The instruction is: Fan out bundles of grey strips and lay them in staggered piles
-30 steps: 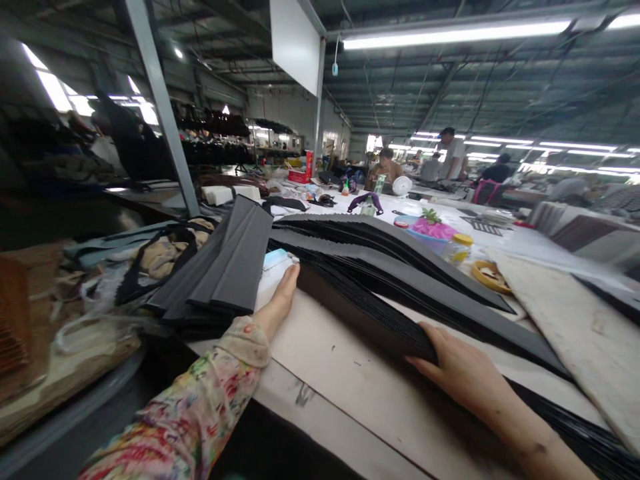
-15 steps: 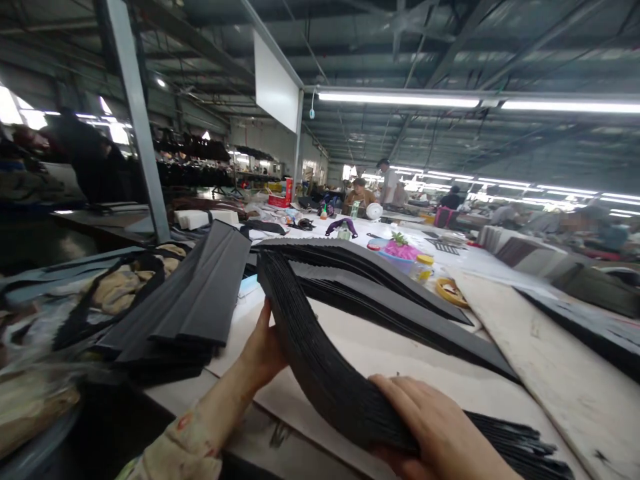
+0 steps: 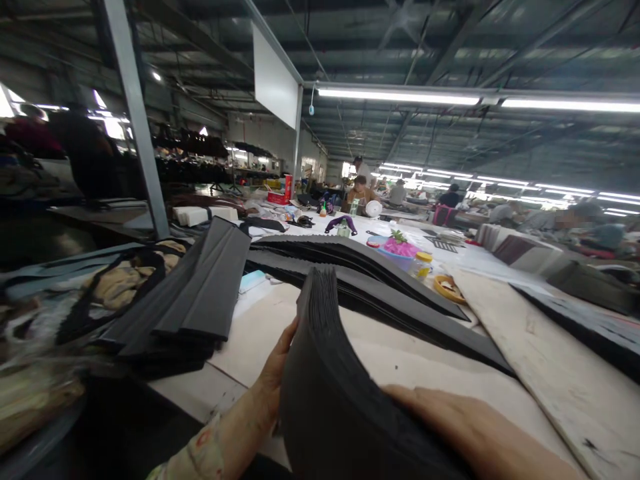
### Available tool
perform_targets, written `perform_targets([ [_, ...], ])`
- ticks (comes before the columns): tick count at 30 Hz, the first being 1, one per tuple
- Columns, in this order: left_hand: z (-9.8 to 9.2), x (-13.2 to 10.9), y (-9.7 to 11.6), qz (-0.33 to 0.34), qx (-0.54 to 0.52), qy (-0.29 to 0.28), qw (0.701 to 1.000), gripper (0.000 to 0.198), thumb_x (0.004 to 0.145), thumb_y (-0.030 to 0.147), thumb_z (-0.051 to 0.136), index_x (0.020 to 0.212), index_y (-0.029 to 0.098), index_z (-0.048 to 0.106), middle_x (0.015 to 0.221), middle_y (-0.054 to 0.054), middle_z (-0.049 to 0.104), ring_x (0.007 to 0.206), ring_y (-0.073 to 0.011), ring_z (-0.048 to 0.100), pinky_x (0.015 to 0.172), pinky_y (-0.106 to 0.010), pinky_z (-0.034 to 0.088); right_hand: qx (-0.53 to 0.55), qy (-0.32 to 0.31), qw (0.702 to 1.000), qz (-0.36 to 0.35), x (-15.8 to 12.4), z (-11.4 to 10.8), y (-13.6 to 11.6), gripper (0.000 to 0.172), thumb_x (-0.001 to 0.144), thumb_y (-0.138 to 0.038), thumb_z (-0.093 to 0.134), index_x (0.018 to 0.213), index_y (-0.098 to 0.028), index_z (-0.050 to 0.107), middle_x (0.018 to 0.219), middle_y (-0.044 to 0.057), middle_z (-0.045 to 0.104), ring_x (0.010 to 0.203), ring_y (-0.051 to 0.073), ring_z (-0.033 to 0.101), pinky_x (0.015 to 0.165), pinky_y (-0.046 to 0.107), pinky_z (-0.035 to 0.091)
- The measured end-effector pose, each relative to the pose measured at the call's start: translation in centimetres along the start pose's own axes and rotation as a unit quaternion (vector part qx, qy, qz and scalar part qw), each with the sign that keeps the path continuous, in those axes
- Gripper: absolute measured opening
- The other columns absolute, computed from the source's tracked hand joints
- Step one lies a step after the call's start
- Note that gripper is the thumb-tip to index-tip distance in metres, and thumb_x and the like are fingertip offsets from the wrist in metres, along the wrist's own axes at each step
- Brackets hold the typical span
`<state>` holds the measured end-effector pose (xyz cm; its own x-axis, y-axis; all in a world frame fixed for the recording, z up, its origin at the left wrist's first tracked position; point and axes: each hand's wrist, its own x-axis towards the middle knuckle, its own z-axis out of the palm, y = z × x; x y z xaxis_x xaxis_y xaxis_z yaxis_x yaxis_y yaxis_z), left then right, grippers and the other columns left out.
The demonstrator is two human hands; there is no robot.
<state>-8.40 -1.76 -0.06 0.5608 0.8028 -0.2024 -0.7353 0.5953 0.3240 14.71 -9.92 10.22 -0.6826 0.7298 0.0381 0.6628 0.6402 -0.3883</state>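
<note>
A long workshop hall runs back under a dark steel roof with strip lights point(image 3: 400, 99), and a pale desk point(image 3: 380, 360) stretches away from the camera toward seated people point(image 3: 359, 190) at its far end. A grey post point(image 3: 133, 113) rises at the left, and a white board point(image 3: 273, 77) hangs from the roof.

Near the bottom middle, both hands are clamped on a thick stack point(image 3: 325, 373) of dark foam sheets, which stands raised on edge above the near end of the desk and bends over toward the right. The left hand point(image 3: 277, 377) presses flat against the stack's left face, fingers pointing up, a flowered sleeve point(image 3: 193, 457) showing at the wrist. The right hand point(image 3: 450, 427) lies against the stack's right side, low down; its fingertips are hidden behind the sheets.

Behind the stack, more dark sheets point(image 3: 370, 273) lie fanned in long curved piles across the desk. To the left, folded grey strips point(image 3: 200, 293) rest in a heap at the desk's edge, beside a clutter of black straps and tan cloth point(image 3: 117, 283). Farther back stand a pink bowl point(image 3: 400, 250), a yellow-capped jar point(image 3: 423, 263) and a yellow dish point(image 3: 449, 288). At the right lies a long pale board point(image 3: 550, 360), marked with stains.
</note>
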Motion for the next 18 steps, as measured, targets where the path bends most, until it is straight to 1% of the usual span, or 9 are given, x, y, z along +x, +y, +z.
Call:
perform_targets([
  [2, 0.1, 0.6, 0.5, 0.089, -0.005, 0.059, 0.994, 0.028, 0.08, 0.036, 0.053, 0.093, 0.013, 0.062, 0.083, -0.007, 0.069, 0.082, -0.0213, 0.064, 0.076, -0.034, 0.052, 0.072, -0.014, 0.992, 0.099, 0.2, -0.5, 1.9, 0.077, 0.066, -0.046, 0.065, 0.134, -0.029, 0.034, 0.126, 0.007, 0.052, 0.11, 0.028, 0.052, 0.088, 0.036, 0.046],
  [4, -0.2, 1.3, 0.4, 0.193, 0.019, 0.125, 0.973, 0.024, 0.077, 0.027, 0.059, 0.098, 0.015, 0.06, 0.087, -0.005, 0.068, 0.082, -0.0195, 0.064, 0.076, -0.031, 0.053, 0.132, -0.035, 0.977, 0.166, 0.8, 0.4, 4.6, 0.079, 0.071, -0.05, 0.058, 0.138, -0.025, 0.025, 0.135, 0.007, 0.041, 0.119, 0.026, 0.043, 0.096, 0.038, 0.039],
  [5, -0.5, 1.5, 0.2, 0.239, 0.041, 0.148, 0.959, 0.026, 0.075, 0.023, 0.061, 0.1, 0.016, 0.059, 0.09, -0.004, 0.068, 0.084, -0.0188, 0.064, 0.076, -0.03, 0.053, 0.154, -0.044, 0.973, 0.167, 1.3, 1.2, 6.0, 0.078, 0.072, -0.052, 0.057, 0.137, -0.023, 0.026, 0.138, 0.007, 0.036, 0.122, 0.026, 0.038, 0.1, 0.038, 0.033],
  [7, -1.0, 1.9, -0.6, 0.303, 0.097, 0.162, 0.934, 0.036, 0.069, 0.018, 0.066, 0.104, 0.018, 0.057, 0.095, -0.003, 0.067, 0.089, -0.0185, 0.063, 0.077, -0.028, 0.052, 0.193, -0.051, 0.964, 0.173, 2.4, 3.0, 8.3, 0.073, 0.074, -0.054, 0.053, 0.136, -0.022, 0.03, 0.139, 0.006, 0.035, 0.125, 0.024, 0.035, 0.103, 0.038, 0.028],
  [10, -1.3, 2.1, -1.7, 0.376, 0.168, 0.156, 0.898, 0.051, 0.063, 0.014, 0.071, 0.11, 0.024, 0.052, 0.104, -0.001, 0.064, 0.1, -0.0185, 0.058, 0.082, -0.027, 0.049, 0.268, -0.064, 0.946, 0.174, 3.8, 5.0, 9.8, 0.064, 0.079, -0.055, 0.046, 0.132, -0.02, 0.038, 0.132, 0.006, 0.046, 0.117, 0.022, 0.045, 0.1, 0.036, 0.033],
  [11, -1.3, 2.0, -1.9, 0.384, 0.183, 0.155, 0.891, 0.055, 0.062, 0.015, 0.072, 0.112, 0.025, 0.051, 0.107, 0.0, 0.063, 0.102, -0.0185, 0.056, 0.083, -0.027, 0.048, 0.283, -0.064, 0.942, 0.171, 4.1, 5.3, 9.9, 0.063, 0.078, -0.054, 0.047, 0.129, -0.019, 0.041, 0.128, 0.007, 0.05, 0.113, 0.022, 0.049, 0.097, 0.035, 0.036],
  [13, -1.6, 2.0, -1.7, 0.361, 0.204, 0.158, 0.896, 0.057, 0.063, 0.019, 0.073, 0.114, 0.028, 0.049, 0.111, 0.0, 0.061, 0.103, -0.0189, 0.056, 0.081, -0.027, 0.049, 0.29, -0.046, 0.94, 0.171, 4.2, 5.5, 9.5, 0.065, 0.075, -0.054, 0.052, 0.127, -0.017, 0.043, 0.123, 0.008, 0.054, 0.108, 0.023, 0.053, 0.095, 0.036, 0.039],
  [16, -2.3, 1.9, -0.4, 0.258, 0.187, 0.169, 0.933, 0.048, 0.068, 0.033, 0.069, 0.111, 0.027, 0.05, 0.105, -0.002, 0.062, 0.093, -0.0199, 0.059, 0.071, -0.031, 0.051, 0.274, -0.003, 0.946, 0.171, 3.6, 5.2, 8.6, 0.072, 0.07, -0.052, 0.058, 0.129, -0.015, 0.039, 0.128, 0.011, 0.048, 0.112, 0.026, 0.049, 0.097, 0.038, 0.037],
  [18, -2.8, 1.7, 0.5, 0.171, 0.14, 0.155, 0.963, 0.043, 0.071, 0.046, 0.063, 0.106, 0.024, 0.054, 0.097, -0.003, 0.064, 0.086, -0.0207, 0.061, 0.07, -0.034, 0.051, 0.27, 0.005, 0.95, 0.157, 2.9, 5.0, 8.0, 0.076, 0.067, -0.049, 0.061, 0.131, -0.015, 0.037, 0.132, 0.011, 0.045, 0.117, 0.027, 0.044, 0.098, 0.038, 0.036],
])
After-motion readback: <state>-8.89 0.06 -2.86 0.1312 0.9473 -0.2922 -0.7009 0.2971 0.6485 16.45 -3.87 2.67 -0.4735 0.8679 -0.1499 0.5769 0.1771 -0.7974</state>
